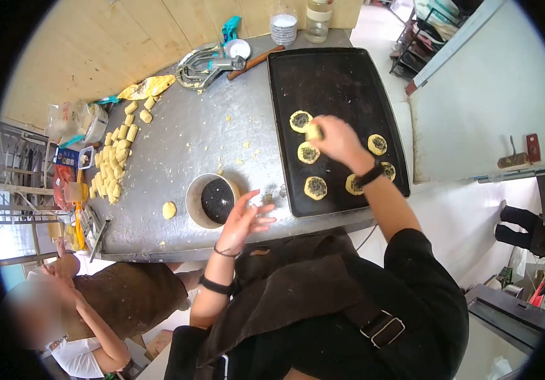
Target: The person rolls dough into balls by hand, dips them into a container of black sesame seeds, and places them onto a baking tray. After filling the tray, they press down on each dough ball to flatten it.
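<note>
My right hand [342, 142] is over the black baking tray [323, 69], its fingers closed on a pale yellow dough round [313, 132] that is partly hidden by them. Several dough rounds with dark seeds on top lie on the tray, among them one beside my fingers [300, 121], one just below [308, 152] and one near the front edge [315, 188]. My left hand [243, 221] is empty, fingers spread, just right of a round white container [198, 212] with dark seeds [217, 199] inside. A plain dough round [169, 210] lies left of that container.
Many dough pieces [113, 161] are heaped at the table's left. A metal mixer attachment [206, 66], wooden rod [256, 61], stacked foil cups [283, 28] and a jar [318, 22] stand along the back. Another person [127, 291] is at the lower left.
</note>
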A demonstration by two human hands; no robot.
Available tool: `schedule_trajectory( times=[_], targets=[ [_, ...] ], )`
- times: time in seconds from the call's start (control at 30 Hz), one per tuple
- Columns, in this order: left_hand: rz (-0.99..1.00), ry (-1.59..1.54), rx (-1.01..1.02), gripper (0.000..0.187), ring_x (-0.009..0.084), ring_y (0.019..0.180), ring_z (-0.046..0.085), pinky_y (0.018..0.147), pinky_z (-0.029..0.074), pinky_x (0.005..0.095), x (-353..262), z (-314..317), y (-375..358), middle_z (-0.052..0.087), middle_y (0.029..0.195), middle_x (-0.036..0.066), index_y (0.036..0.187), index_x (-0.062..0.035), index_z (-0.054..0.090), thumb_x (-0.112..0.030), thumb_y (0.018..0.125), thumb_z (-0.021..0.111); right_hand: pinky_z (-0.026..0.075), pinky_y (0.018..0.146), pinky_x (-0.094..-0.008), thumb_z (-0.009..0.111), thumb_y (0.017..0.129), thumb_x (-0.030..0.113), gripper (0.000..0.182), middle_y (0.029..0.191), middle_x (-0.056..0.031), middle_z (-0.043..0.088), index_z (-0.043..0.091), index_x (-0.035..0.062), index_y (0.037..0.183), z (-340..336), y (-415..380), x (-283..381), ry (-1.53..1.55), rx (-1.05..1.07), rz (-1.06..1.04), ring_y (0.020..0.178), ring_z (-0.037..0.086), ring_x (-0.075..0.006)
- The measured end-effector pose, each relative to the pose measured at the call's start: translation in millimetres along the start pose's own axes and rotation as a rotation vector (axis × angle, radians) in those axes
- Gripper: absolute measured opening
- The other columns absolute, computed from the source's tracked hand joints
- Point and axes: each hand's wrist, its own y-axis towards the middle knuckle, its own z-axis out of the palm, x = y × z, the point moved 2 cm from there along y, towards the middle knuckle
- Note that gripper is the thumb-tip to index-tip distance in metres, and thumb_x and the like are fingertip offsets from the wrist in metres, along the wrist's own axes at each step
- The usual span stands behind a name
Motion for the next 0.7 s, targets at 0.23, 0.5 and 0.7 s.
schedule_trajectory(
  times=[0.23,0.5,0.7],
  targets=[
    [-0.09,-0.136,-0.216,0.041,0.0266,0.095,0.066,0.074,0.055,0.0289,28.8,-1.8,-11.4,0.059,0.119,0.021,0.134,-0.0078,0.037,-0.027,0.098,0.045,0.049,0.081,-0.0419,0.075,0.07,0.022,0.044,0.1,-0.0142,0.061,0.057,0.0082,0.108,21.9,56.7,-133.9,-0.3,0.086,0.169,0.096,0.059,-0.0333],
    [-0.172,-0.21,-0.276,0.039,0.0278,0.096,0.065,0.076,0.056,0.0307,44.1,11.7,-14.2,0.058,0.119,0.022,0.132,-0.0074,0.038,-0.025,0.098,0.045,0.034,0.102,-0.0511,0.059,0.084,0.046,0.067,0.138,-0.0196,0.04,0.04,0.01,0.137,49.6,93.6,-145.5,-0.318,0.038,0.12,0.127,0.04,-0.0355],
    [-0.186,-0.204,-0.242,0.039,0.0277,0.097,0.065,0.077,0.056,0.0313,42.0,18.1,-3.0,0.057,0.12,0.022,0.131,-0.0057,0.038,-0.026,0.098,0.045,0.023,0.109,-0.0505,0.048,0.09,0.045,0.057,0.145,-0.0139,0.035,0.041,0.014,0.138,86.8,91.9,-156.7,-0.47,-0.065,0.05,0.135,0.031,-0.0289]
  ],
)
